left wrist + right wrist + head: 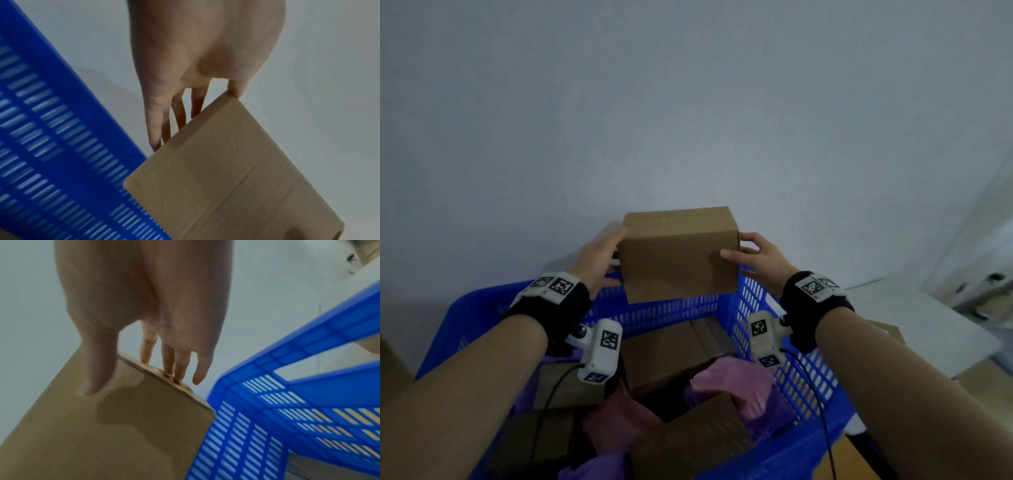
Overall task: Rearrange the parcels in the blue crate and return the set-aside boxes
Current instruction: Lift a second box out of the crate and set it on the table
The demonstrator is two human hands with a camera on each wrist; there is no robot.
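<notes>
Cardboard box (pixel 678 253) held between both hands above the far rim of the blue crate (pixel 767 329), its lower edge level with, or just over, that rim. The left hand (pixel 599 260) lies flat against the box's left face, fingers (pixel 158 126) straight and pressed to the card; the right hand (pixel 756 257) clamps the right edge, thumb across the near face and fingers (pixel 170 360) behind it (the little finger stands clear of the box). A two-sided hold of this kind suits a carton too broad for one hand and keeps it level while it crosses the rim.

Inside the crate lie further brown boxes (pixel 674 356) and soft pink parcels (pixel 736 380) and purple parcels (pixel 589 469), packed loosely and at mixed angles; a gap shows near the far wall, beneath the held box. Whether the box is being lifted out or lowered in cannot be settled from one moment, though its position over that gap fits a return to the crate. A flat pale surface (pixel 928 325), possibly a table, stands to the right of the crate. The next move calls for keeping the bottom edge clear of the slotted wall, since a catch there could tip the box out of the flat left palm.
</notes>
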